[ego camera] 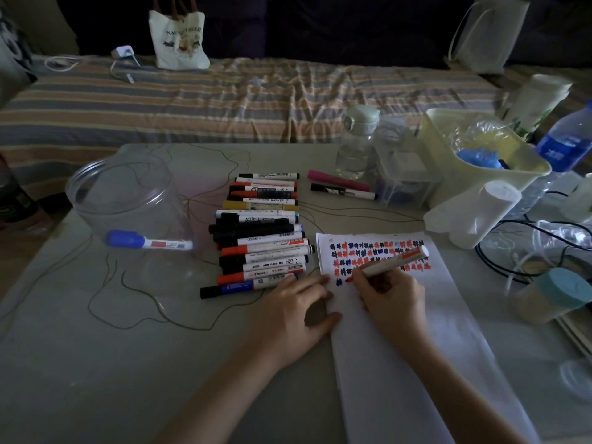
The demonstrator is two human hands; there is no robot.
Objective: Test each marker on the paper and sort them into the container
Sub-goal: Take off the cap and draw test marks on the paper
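Right hand [389, 291]: fingers pinch red marker [392, 261], tip on paper [400, 315] for testing | left hand [293, 310]: I see fingers flat, steadying paper edge | clear container [128, 200] lies sideways, one blue marker [147, 241] inside.

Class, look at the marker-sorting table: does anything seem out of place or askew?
The clear container lies tipped on its side, one blue-capped marker inside it. Two markers sit apart from the main pile.
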